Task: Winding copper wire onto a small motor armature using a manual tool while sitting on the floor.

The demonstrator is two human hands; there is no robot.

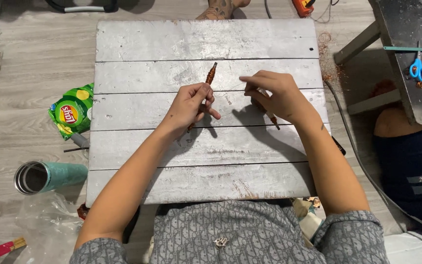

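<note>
Copper-coloured wire coats a thin stick [210,76] that the left hand [190,104] pinches between thumb and fingers above the grey plank table [206,39]. Just beside it, the right hand [273,94] closes its fingers on a second stick [271,118], its tip pointing down over the boards

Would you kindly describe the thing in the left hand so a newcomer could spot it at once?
Start at the grey plank table that fills the middle of the view. Over its centre, the left hand pinches a thin stick wrapped in coppery-brown wire, tip pointing away. Unlike the shorter stick under the right hand, it rises above the fingers.
</note>
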